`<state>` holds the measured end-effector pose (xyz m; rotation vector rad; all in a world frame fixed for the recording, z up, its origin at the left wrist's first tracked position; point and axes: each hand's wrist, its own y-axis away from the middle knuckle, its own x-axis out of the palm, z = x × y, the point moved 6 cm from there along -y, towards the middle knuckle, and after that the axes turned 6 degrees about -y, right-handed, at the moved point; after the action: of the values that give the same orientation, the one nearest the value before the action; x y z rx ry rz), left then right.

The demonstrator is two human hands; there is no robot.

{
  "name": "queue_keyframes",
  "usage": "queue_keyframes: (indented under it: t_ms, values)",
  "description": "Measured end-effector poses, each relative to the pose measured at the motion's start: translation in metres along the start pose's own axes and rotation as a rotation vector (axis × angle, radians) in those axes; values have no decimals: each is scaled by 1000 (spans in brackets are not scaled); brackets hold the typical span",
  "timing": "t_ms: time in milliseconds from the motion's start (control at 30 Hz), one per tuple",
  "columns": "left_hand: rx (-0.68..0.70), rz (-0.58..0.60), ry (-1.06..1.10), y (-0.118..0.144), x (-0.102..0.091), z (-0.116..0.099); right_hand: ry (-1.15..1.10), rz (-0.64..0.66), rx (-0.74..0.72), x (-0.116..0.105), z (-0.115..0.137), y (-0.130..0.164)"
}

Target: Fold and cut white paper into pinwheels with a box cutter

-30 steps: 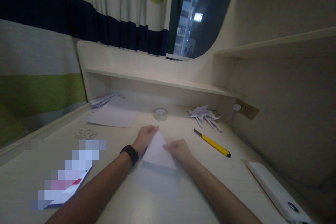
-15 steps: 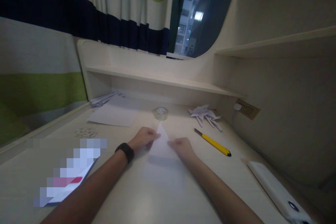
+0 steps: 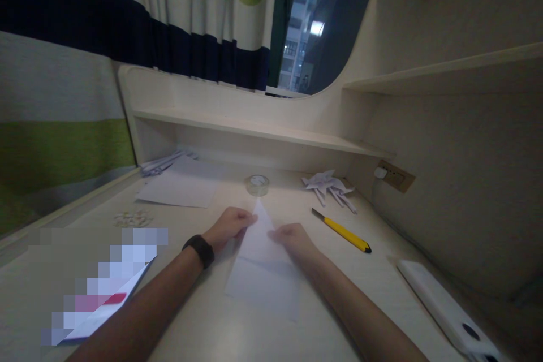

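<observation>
In the lower center of the frame, the folded white paper (image 3: 261,263) lies on the table (image 3: 373,288). The left hand (image 3: 229,225) and right hand (image 3: 292,236) pinch its pointed upper part, fingers closed. Farther up, center, stands a tape roll (image 3: 257,184); to the right lies a yellow cutter (image 3: 341,230).

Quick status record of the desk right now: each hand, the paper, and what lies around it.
left hand: pinching the left edge of the folded paper, black wristband on the wrist
right hand: pinching the paper's right edge
folded paper: white, pointed tip away from the person, lower part flat on the desk
tape roll: clear, just beyond the tip
utility knife: yellow, right of the hands
paper scraps: back right
blank sheet: back left
phone: white, near right
</observation>
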<state>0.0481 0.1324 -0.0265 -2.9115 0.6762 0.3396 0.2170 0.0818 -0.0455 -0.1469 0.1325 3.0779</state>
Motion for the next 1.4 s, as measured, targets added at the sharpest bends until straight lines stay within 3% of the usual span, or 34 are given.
queue_keyframes:
  t_ms: [267, 467, 733, 1400]
  values:
    - [-21, -10, -23, 3, 5, -2, 2, -45, -47, -2, 4, 0]
    - [-21, -21, 14, 8, 7, -11, 66, 25, -46, 5, 9, 5]
    - [-31, 5, 44, 5, 4, -3, 252, 50, -84, 4, 14, 6]
    - [-31, -141, 5, 8, 1, -13, 469, -62, -177, 2, 11, 0]
